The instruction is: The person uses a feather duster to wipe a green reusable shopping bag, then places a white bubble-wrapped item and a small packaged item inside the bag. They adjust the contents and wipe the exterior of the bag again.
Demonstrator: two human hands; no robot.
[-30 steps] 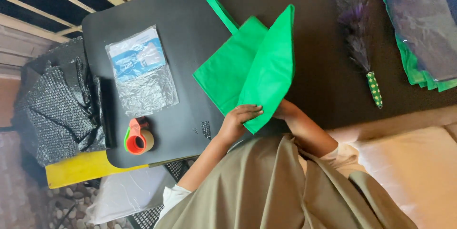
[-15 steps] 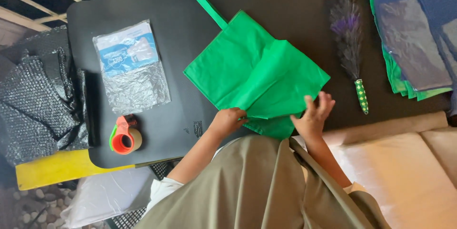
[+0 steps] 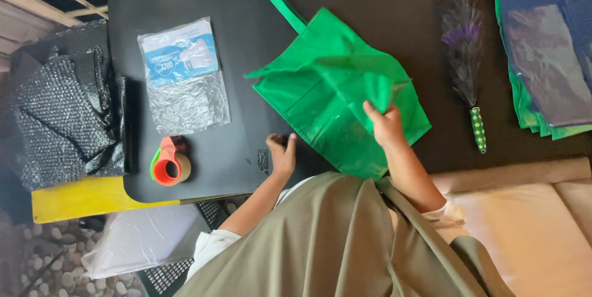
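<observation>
Green bag [image 3: 333, 96]: a soft fabric tote lying partly unfolded on the dark counter [image 3: 246, 75], its long strap [image 3: 280, 2] stretched toward the far edge.
Handling: judged light and limp, with no stiffness of its own; it will sag and fold wherever it is not held. The cloth looks slightly slick, so an edge, corner or the strap gives the surest hold.
Right hand [image 3: 385, 125]: its grip is clenched on a raised flap of the bag, pinching the cloth between thumb and fingers, near the bag's near-right part.
Left hand [image 3: 282, 154]: it rests on the counter just beside the bag's near-left edge, fingers curled, grasping nothing as far as shows; whether it touches the cloth I cannot tell.
Bag against grips: most of the bag lies beyond and between the two hands.
Tape dispenser [image 3: 169, 162]: orange, near the counter's near-left corner, well apart from the bag.
Clear packet [image 3: 184, 75]: flat, with a blue and white card inside, left of the bag.
Feather duster [image 3: 465, 56]: purple, with a green handle, right of the bag.
Stacked sheets [image 3: 546, 50]: at the far right edge.
Black bubble wrap [image 3: 58, 118]: heaped off the counter's left side.
</observation>
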